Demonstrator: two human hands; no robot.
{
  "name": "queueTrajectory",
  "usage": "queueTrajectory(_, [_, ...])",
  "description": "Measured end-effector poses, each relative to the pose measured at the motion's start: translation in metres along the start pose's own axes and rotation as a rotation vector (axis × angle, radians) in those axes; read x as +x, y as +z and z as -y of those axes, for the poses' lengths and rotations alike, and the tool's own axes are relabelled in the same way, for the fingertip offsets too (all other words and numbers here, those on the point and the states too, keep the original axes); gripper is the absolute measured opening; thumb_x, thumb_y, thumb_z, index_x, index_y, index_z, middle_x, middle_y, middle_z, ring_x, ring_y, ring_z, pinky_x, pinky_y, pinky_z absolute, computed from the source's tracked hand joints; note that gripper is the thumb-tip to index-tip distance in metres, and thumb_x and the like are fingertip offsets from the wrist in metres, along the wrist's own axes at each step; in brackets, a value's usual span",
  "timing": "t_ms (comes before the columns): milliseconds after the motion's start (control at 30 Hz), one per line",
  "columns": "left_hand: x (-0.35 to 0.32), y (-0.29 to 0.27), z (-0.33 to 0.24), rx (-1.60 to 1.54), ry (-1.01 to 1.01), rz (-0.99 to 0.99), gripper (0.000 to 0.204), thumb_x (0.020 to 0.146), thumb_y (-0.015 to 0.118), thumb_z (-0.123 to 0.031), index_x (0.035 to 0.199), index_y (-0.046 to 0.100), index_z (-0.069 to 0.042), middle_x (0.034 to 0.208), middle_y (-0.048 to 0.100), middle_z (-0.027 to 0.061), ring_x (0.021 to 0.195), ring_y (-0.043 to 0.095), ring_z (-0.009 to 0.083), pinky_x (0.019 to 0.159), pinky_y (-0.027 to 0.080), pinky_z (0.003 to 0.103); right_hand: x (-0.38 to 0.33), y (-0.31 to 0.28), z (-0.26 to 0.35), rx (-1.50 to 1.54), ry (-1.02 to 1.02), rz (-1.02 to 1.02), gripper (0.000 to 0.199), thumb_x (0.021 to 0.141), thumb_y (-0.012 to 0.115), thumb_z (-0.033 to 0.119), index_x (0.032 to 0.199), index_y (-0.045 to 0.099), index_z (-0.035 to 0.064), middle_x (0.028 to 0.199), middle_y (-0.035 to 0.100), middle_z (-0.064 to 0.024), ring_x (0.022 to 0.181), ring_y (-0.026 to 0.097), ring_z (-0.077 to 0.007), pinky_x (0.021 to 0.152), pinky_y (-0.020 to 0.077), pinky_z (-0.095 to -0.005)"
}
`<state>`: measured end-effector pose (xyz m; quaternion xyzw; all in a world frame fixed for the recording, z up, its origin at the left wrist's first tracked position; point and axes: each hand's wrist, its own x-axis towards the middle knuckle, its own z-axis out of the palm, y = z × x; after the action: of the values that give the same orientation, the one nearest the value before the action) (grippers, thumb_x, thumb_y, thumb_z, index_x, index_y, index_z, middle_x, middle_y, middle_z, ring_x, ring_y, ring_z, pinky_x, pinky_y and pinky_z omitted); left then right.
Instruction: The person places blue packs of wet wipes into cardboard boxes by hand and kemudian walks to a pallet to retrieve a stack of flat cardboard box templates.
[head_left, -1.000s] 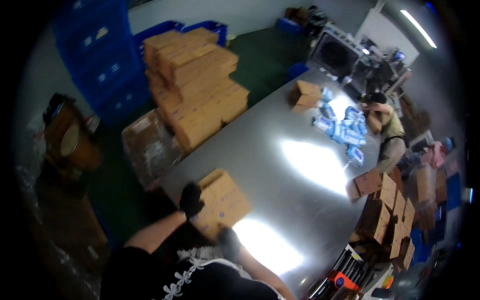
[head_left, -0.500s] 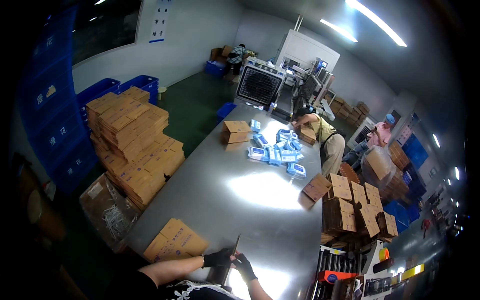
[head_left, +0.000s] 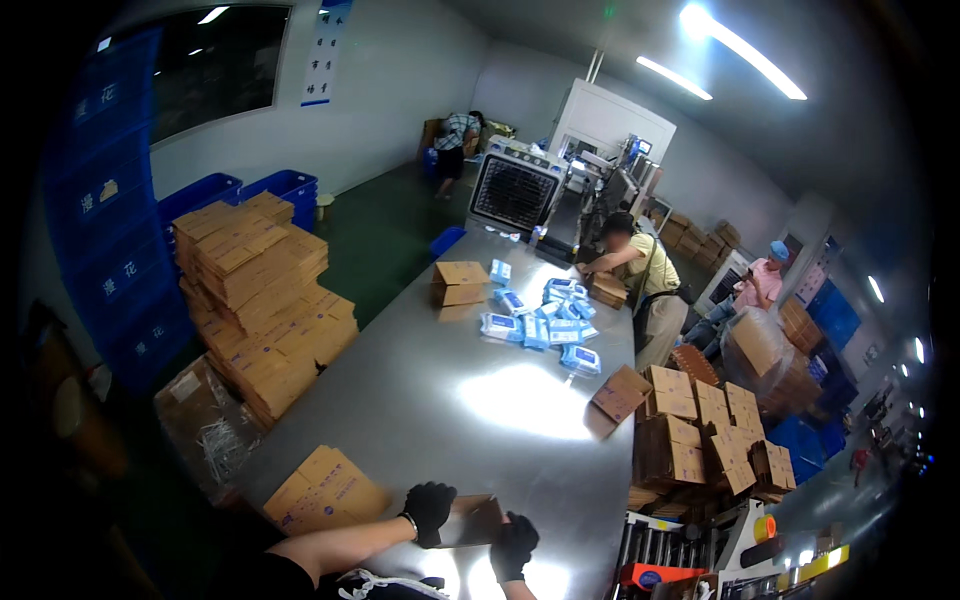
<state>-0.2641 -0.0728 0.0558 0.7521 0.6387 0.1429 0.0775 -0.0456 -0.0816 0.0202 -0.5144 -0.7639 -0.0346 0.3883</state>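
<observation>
A brown cardboard box [head_left: 472,522], opened out into a squared shape, stands at the near edge of the table between my hands. My left hand [head_left: 430,512], in a black glove, is closed on its left side. On its right side my right hand [head_left: 514,548], gloved the same way, grips the wall near the corner. The inside and bottom of the box are mostly hidden. Just left of my left forearm lies a flat folded carton [head_left: 325,490] with printing on it.
Blue-and-white soft packs [head_left: 540,325] lie heaped farther up the metal table [head_left: 400,400], between an upright carton [head_left: 461,284] and a tilted carton [head_left: 620,394]. Stacks of flat cartons flank the table on the left [head_left: 255,265] and right [head_left: 672,450]. A co-worker [head_left: 650,270] leans over the far right side.
The flat, edge-on carton in my hands has been opened into a box shape. My hands have moved apart, one to each side. The far co-worker beside the table has raised their head.
</observation>
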Motion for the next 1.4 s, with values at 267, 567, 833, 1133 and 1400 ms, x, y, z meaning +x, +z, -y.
queueTrajectory(267, [0.043,-0.006,-0.021,-0.179,0.164,0.302,0.059,0.08,0.061,-0.04,0.13,0.05,-0.008,0.107,0.063,0.0181,0.099,0.062,0.0297,0.086,0.049,0.039,0.015,0.014,-0.015,0.126,0.049,0.382,0.011,0.079,0.059,0.017,0.085,0.066,0.0112,0.086,0.066,-0.01,0.092,0.063,-0.0316,0.081,0.0481,-0.0457])
queueTrajectory(567, [0.009,0.003,-0.021,-0.154,0.299,0.061,0.086,0.06,0.078,-0.044,0.135,0.044,-0.02,0.117,0.046,0.0231,0.11,0.048,0.0387,0.088,0.041,0.05,-0.066,0.104,-0.107,1.188,1.365,0.391,0.042,0.1,0.037,0.039,0.106,0.063,0.0058,0.098,0.065,-0.0066,0.091,0.059,-0.0182,0.084,0.046,-0.0324])
queueTrajectory(833, [0.025,0.056,0.038,-1.943,-0.35,0.1,0.11,0.07,0.079,-0.047,0.144,0.015,0.002,0.139,0.036,0.0119,0.127,0.039,0.0228,0.106,0.033,0.036,0.066,0.011,-0.013,0.359,0.496,0.481,0.046,0.092,0.052,0.041,0.078,0.066,0.0004,0.063,0.063,-0.0136,0.056,0.061,-0.0241,0.053,0.0469,-0.0394])
queueTrajectory(1133, [-0.032,0.172,0.113,-1.069,-0.637,0.057,0.071,0.082,0.065,-0.019,0.138,0.026,0.0,0.095,0.061,0.0138,0.084,0.063,0.0261,0.071,0.053,0.036,0.043,0.095,0.085,0.218,-0.003,0.921,0.026,0.085,0.059,0.032,0.089,0.066,0.0078,0.078,0.066,-0.0175,0.068,0.065,-0.0339,0.063,0.0519,-0.0422])
queueTrajectory(1400, [0.005,0.105,0.067,-1.672,-1.003,-0.232,0.046,0.086,0.047,-0.008,0.131,0.042,-0.001,0.116,0.056,0.017,0.105,0.058,0.0254,0.095,0.047,0.036,0.203,0.14,-0.059,1.684,0.461,1.274,0.022,0.091,0.059,0.021,0.097,0.065,0.0011,0.102,0.064,-0.0084,0.097,0.06,-0.0158,0.086,0.0473,-0.0292])
